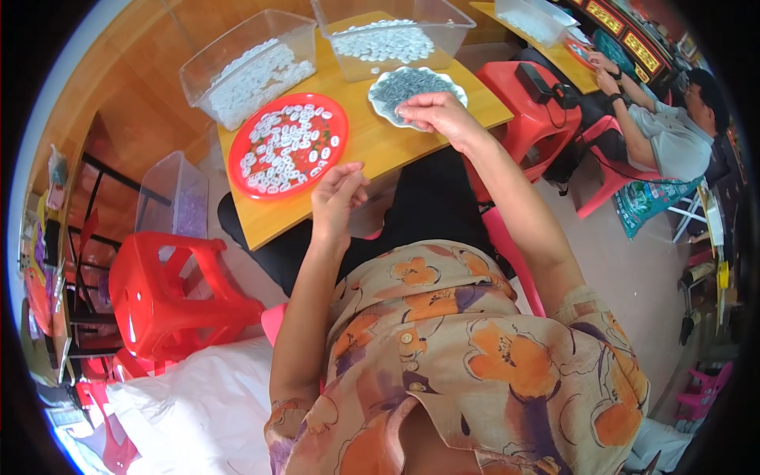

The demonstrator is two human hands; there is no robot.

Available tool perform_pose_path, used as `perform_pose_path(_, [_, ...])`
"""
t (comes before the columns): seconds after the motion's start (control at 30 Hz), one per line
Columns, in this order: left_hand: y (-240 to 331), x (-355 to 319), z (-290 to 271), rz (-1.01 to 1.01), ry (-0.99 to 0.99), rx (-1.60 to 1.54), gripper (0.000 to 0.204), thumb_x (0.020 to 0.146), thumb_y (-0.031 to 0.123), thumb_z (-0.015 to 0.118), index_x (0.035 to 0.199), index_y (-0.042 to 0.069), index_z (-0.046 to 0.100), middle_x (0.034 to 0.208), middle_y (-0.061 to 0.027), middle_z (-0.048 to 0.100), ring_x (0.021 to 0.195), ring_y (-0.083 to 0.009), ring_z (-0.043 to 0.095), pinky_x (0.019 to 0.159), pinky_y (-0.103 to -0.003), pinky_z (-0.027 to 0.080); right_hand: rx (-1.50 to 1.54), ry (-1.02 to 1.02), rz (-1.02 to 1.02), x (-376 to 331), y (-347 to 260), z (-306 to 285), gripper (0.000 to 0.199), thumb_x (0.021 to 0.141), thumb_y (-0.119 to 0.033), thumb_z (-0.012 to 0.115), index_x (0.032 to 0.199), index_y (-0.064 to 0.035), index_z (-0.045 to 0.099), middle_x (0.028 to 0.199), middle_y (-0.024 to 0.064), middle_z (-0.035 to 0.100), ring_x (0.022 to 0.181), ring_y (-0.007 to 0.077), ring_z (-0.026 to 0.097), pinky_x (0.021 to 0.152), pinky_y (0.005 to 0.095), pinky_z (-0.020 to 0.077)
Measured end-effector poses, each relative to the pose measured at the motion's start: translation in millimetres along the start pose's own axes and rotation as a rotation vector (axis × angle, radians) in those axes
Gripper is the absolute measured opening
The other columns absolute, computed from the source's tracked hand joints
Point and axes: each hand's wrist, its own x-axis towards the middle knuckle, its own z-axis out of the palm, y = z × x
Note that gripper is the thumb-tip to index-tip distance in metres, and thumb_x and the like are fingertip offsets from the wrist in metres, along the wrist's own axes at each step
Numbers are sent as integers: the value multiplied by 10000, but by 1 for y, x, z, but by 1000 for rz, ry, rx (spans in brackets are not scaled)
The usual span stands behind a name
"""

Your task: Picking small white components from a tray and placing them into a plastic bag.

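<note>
My right hand (pixel 439 117) reaches over the near right rim of a white scalloped dish (pixel 378 93). Its fingertips are pinched together, and whatever they hold is too small to make out. A heap of small grey metal-looking pieces (pixel 412 82) fills the dish. My left hand (pixel 339 196) is at the table's front edge, near the lower right rim of a round red tray (pixel 341 127). Its thumb and fingers are closed in a pinch, with any held thing hidden. Small white oval pieces (pixel 294 141) lie scattered over the tray.
Two clear plastic bins, left (pixel 194 73) and right (pixel 467 24), hold more white pieces behind the tray and dish on the wooden table (pixel 265 220). Red stools stand left (pixel 150 293) and right (pixel 522 119). A co-worker (pixel 673 142) sits at another table, far right.
</note>
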Motion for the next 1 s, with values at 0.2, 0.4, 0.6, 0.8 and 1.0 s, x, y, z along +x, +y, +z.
perform_pose_path(0.2, [2,-6,14,278,63,181,211,1017,107,744,1165,-40,716,895,-38,744,681,-60,601,618,-213,464,-57,-56,-71,-38,3,73,225,951,-210,812,1030,1,815,893,26,759,768,64,623,702,239,487])
perform_pose_path(0.4, [0,-8,11,509,320,558,182,946,143,814,1069,18,765,762,-57,732,620,-93,629,607,-289,515,-21,-36,-93,-45,14,103,174,992,-143,780,1044,21,801,930,15,755,882,72,662,804,243,523])
perform_pose_path(0.6, [4,-13,10,666,389,834,164,941,196,807,1041,70,777,740,-86,727,600,-192,682,591,-345,521,76,43,-74,-51,29,114,194,990,-130,780,1090,36,799,949,29,765,889,80,667,808,247,526])
perform_pose_path(0.8, [3,-12,11,600,353,868,148,955,208,775,1022,76,765,721,-99,720,591,-236,689,577,-382,514,217,103,-7,-56,40,118,183,983,-110,773,1066,52,792,928,55,771,843,75,660,767,246,524])
perform_pose_path(1.0, [-2,-4,7,379,196,446,184,1008,199,736,1056,21,728,752,-69,726,566,-128,623,549,-305,478,242,93,-104,-60,48,122,157,1010,-88,733,1079,47,775,938,39,762,833,62,643,750,236,507])
